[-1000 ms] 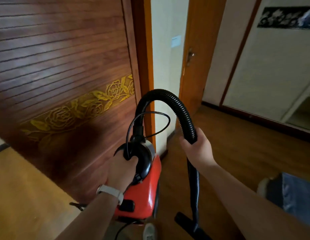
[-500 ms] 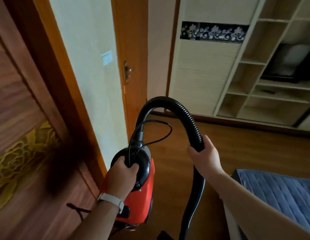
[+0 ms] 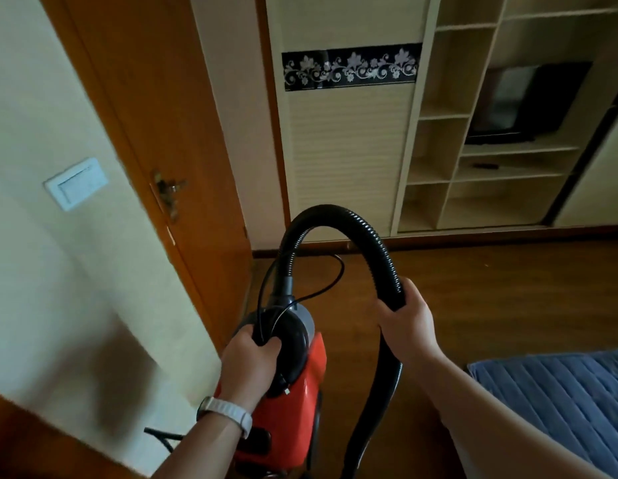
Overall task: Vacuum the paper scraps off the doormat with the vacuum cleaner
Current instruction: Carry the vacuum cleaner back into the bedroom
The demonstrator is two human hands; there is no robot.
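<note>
A red canister vacuum cleaner (image 3: pixel 297 409) with a black top hangs in the air at the lower middle. My left hand (image 3: pixel 247 366) grips its black carry handle, a white band on that wrist. The ribbed black hose (image 3: pixel 366 233) arches up from the canister and down to the right. My right hand (image 3: pixel 409 323) grips the hose where it descends. A thin black power cord (image 3: pixel 326 288) loops beside the hose. The nozzle is below the frame. No doormat or paper scraps are in view.
A pale wall with a white switch plate (image 3: pixel 76 183) is close on the left, then an orange wooden door (image 3: pixel 169 133). A cream wardrobe with open shelves (image 3: pixel 480 160) stands ahead. Dark wood floor (image 3: pixel 507 288) lies between. A blue quilted mattress (image 3: pixel 559 392) sits at the lower right.
The view has swung right, from the dark slatted wooden panel to the wall, door and wardrobe. Both hands keep the same hold on the vacuum handle and hose.
</note>
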